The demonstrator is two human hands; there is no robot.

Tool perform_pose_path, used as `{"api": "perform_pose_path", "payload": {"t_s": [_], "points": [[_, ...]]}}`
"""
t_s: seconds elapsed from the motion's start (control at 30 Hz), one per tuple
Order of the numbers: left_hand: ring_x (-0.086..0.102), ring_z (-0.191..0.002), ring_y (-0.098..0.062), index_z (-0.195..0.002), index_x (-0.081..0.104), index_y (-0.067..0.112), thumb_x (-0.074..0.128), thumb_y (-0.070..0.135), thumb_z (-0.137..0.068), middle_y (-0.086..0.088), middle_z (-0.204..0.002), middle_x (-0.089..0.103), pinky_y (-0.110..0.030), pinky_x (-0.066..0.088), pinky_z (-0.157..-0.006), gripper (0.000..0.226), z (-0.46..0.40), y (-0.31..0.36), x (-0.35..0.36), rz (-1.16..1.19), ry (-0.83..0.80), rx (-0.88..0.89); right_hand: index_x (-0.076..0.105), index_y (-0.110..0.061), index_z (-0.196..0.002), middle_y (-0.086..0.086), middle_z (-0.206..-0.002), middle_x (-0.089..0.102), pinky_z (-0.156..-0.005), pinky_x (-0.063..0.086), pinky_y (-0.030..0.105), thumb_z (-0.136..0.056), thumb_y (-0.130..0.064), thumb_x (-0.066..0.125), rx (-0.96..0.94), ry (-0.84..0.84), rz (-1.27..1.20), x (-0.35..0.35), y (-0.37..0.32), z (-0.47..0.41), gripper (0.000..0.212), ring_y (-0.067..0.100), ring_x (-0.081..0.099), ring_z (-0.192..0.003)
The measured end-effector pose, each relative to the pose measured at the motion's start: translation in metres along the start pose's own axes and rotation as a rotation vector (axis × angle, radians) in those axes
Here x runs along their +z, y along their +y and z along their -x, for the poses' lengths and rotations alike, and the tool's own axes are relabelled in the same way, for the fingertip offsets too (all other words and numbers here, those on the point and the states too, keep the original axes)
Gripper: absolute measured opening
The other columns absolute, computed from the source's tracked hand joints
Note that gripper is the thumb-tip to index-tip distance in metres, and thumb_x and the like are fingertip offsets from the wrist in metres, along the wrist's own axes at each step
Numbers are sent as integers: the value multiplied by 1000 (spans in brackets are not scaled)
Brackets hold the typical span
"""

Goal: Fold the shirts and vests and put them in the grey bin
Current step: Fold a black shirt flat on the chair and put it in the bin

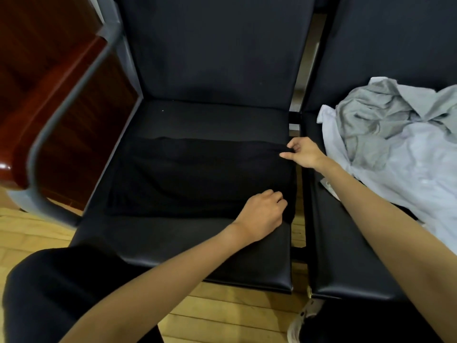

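Note:
A black garment (188,177) lies flat across the black chair seat (173,246), folded into a wide band. My right hand (303,153) pinches its far right corner. My left hand (262,214) grips its near right corner with curled fingers. On the neighbouring seat to the right sits a heap of clothes: a grey garment (376,115) on top of a pale blue shirt (415,167). The grey bin is not in view.
A grey metal armrest (74,95) and a red-brown wooden panel (49,78) stand at the left. The second black chair (346,243) is close on the right, with a narrow gap between the seats. Wooden floor (222,315) lies below. My dark-clothed knee (61,293) is at lower left.

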State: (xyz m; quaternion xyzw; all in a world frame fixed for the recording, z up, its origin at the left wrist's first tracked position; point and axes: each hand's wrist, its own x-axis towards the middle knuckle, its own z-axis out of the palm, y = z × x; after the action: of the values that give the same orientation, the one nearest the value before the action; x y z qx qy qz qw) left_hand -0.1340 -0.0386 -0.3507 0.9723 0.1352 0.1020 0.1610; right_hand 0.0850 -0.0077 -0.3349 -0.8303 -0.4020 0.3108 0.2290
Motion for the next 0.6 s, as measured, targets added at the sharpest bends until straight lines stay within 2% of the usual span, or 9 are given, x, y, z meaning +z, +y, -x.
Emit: {"api": "perform_pose_path", "payload": {"t_s": [0.1, 0.17, 0.23, 0.33, 0.4, 0.47, 0.53, 0.6], "points": [[61, -88, -24, -103, 68, 4, 62, 13, -86, -8, -97, 64, -39, 52, -76, 21, -3, 4, -12, 131, -111, -81, 63, -10, -82, 8, -90, 66, -84, 48, 31, -84, -22, 74, 15, 5, -9, -4, 0, 12, 16, 22, 63, -91], [61, -86, -19, -105, 67, 5, 65, 16, -85, -6, -98, 66, -32, 50, -77, 24, 3, 9, -22, 303, -170, -150, 59, -9, -73, 10, -80, 63, -71, 47, 29, -83, -18, 70, 39, 33, -34, -9, 0, 28, 18, 22, 61, -81], [60, -79, -12, -99, 67, 8, 70, 15, -81, 0, -90, 66, -25, 47, -72, 20, 15, 16, -29, 446, -203, -186, 53, -9, -69, 7, -66, 53, -53, 41, 23, -83, -12, 65, 82, 36, -96, -13, 1, 47, 19, 19, 54, -63], [57, -69, -1, -84, 62, 16, 73, 7, -77, 12, -76, 60, -17, 46, -65, 16, 39, 24, -36, 683, -212, -266, 47, -11, -71, 3, -59, 40, -40, 34, 22, -82, -6, 63, 166, 44, -211, -16, 2, 69, 19, 16, 39, -45], [60, -72, -2, -79, 60, 17, 71, 1, -77, 11, -76, 60, -22, 50, -69, 19, 52, 21, -43, 851, -157, -374, 49, -11, -79, 4, -62, 41, -38, 32, 18, -82, -4, 62, 207, 65, -352, -17, -3, 78, 15, 13, 37, -38], [56, -72, -7, -77, 56, 7, 67, -3, -79, 4, -74, 56, -22, 47, -70, 15, 63, 16, -54, 959, -35, -499, 56, -11, -91, 6, -70, 53, -40, 40, 16, -84, -3, 63, 220, 48, -552, -16, -17, 84, 13, 10, 46, -34], [55, -71, -8, -79, 56, 2, 63, -5, -81, 0, -73, 54, -21, 46, -67, 10, 73, 10, -66, 1037, 91, -650, 65, -13, -102, 4, -80, 61, -46, 45, 18, -87, -5, 65, 191, -18, -741, -11, -36, 84, 17, 9, 56, -42], [59, -74, -11, -84, 59, -1, 61, -6, -84, -3, -77, 58, -22, 53, -69, 6, 85, 4, -77, 1098, 181, -781, 69, -14, -103, 3, -89, 64, -55, 49, 20, -90, -8, 63, 154, -103, -843, 0, -59, 80, 15, 10, 63, -55]]}}
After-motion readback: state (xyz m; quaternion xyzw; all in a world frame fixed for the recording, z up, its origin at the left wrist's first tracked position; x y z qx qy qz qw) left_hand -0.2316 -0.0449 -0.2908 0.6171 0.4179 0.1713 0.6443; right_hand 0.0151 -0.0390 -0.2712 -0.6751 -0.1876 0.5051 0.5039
